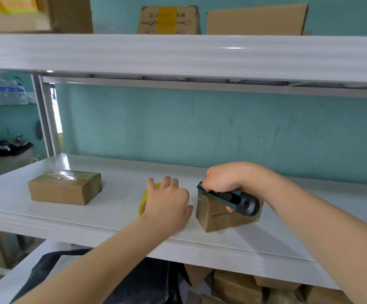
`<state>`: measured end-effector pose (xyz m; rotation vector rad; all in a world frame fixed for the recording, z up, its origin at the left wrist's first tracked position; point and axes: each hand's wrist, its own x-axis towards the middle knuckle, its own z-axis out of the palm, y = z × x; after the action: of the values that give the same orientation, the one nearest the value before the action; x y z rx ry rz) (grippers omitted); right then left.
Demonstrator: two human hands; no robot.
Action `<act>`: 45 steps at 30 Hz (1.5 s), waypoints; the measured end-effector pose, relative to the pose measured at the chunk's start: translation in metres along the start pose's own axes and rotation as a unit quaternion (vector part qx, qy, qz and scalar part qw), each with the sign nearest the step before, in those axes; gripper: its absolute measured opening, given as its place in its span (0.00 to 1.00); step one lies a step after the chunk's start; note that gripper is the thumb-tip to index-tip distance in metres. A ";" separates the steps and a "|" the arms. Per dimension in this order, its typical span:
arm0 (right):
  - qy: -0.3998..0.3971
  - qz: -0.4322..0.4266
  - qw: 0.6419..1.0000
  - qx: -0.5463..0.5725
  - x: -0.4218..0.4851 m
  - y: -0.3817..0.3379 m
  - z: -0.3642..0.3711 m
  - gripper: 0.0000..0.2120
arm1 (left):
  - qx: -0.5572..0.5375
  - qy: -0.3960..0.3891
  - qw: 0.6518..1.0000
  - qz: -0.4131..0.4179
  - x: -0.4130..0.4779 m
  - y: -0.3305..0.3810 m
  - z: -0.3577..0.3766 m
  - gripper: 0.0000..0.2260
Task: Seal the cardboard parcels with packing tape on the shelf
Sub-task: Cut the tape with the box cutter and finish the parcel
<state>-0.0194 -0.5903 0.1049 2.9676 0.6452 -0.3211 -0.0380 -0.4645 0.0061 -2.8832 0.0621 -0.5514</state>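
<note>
Two cardboard parcels sit on the white shelf point(112, 218). The left parcel point(65, 187) lies flat with glossy clear tape across its top. The right parcel point(219, 216) stands tilted under my right hand point(228, 176), which grips a dark green utility knife point(233, 199) with a black round end, held against the parcel's top. My left hand point(167, 205) rests over a yellow roll of packing tape point(144, 201) standing on the shelf just left of that parcel; most of the roll is hidden by the hand.
A white upper shelf point(178, 55) hangs close overhead with cardboard boxes point(169, 20) on it. A teal wall point(200, 128) backs the shelf. Below the shelf lie several brown parcels point(244, 286) and a black bag point(134, 279).
</note>
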 end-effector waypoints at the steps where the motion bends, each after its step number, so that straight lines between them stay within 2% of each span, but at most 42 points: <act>1: 0.001 0.000 1.000 -0.003 0.001 0.001 0.000 0.14 | 0.004 0.038 0.999 -0.005 -0.002 0.002 0.005 0.16; 3: 0.001 0.001 1.000 -0.002 0.003 0.002 0.000 0.14 | 0.026 0.097 0.995 -0.007 -0.006 0.001 0.013 0.13; 6: -0.004 0.001 1.000 -0.010 0.010 -0.004 0.001 0.14 | 0.043 0.127 0.990 -0.031 -0.006 0.002 0.022 0.07; 12: -0.023 0.017 0.999 0.019 0.016 -0.006 0.000 0.13 | -0.004 0.121 0.991 -0.053 -0.009 0.004 0.028 0.09; 15: -0.086 0.017 0.994 0.059 0.010 -0.001 -0.009 0.14 | -0.014 0.121 0.991 -0.053 -0.006 0.004 0.025 0.06; 17: -0.138 0.002 0.990 0.026 0.005 0.001 -0.012 0.15 | -0.072 0.118 0.986 -0.098 0.000 -0.006 0.026 0.11; 19: -0.149 -0.008 0.988 0.028 0.002 0.005 -0.011 0.13 | -0.195 0.136 0.963 -0.127 0.004 -0.026 0.028 0.18; 20: -0.140 -0.013 0.988 0.063 0.002 0.009 -0.010 0.11 | -0.252 0.147 0.947 -0.131 0.003 -0.035 0.027 0.18; 22: -0.089 -0.013 0.981 0.174 0.002 0.022 -0.011 0.08 | -0.293 0.157 0.935 -0.122 0.001 -0.044 0.028 0.16; 24: 0.009 0.001 0.959 0.282 0.002 0.041 -0.013 0.08 | -0.299 0.167 0.934 -0.107 -0.003 -0.043 0.031 0.16; 26: 0.118 0.030 0.917 0.379 0.005 0.065 -0.016 0.07 | -0.304 0.192 0.928 -0.101 -0.004 -0.042 0.033 0.15; 28: 0.194 0.090 0.850 0.482 0.011 0.097 -0.010 0.06 | -0.329 0.203 0.915 -0.112 -0.003 -0.044 0.032 0.17; 29: 0.222 0.130 0.830 0.494 0.015 0.113 -0.003 0.07 | -0.346 0.205 0.908 -0.115 -0.003 -0.045 0.032 0.19; 32: 0.245 0.244 0.845 0.408 0.029 0.155 0.037 0.10 | -0.405 0.223 0.881 -0.098 0.001 -0.044 0.031 0.20; 35: 0.172 0.263 0.831 0.458 0.037 0.169 0.077 0.08 | -0.483 0.251 0.835 -0.079 0.014 -0.037 0.015 0.07; 37: 0.146 0.265 0.831 0.466 0.042 0.168 0.094 0.07 | -0.514 0.275 0.809 -0.071 0.024 -0.030 -0.001 0.05; 39: 0.156 0.264 0.846 0.435 0.046 0.166 0.103 0.10 | -0.497 0.296 0.815 -0.038 0.030 -0.023 -0.016 0.06; 42: 0.167 0.261 0.884 0.351 0.041 0.162 0.106 0.14 | -0.372 0.357 0.855 0.058 0.032 -0.009 -0.031 0.12; 44: 0.229 0.241 0.895 0.297 0.034 0.162 0.094 0.18 | -0.277 0.407 0.863 0.111 0.033 0.001 -0.039 0.10; 45: 0.274 0.212 0.882 0.319 0.025 0.156 0.081 0.18 | -0.239 0.427 0.863 0.126 0.033 0.007 -0.042 0.10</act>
<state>0.0534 -0.7321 0.0263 3.7325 -0.1640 0.4559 -0.0232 -0.4823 0.0544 -2.6937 0.7897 -1.9236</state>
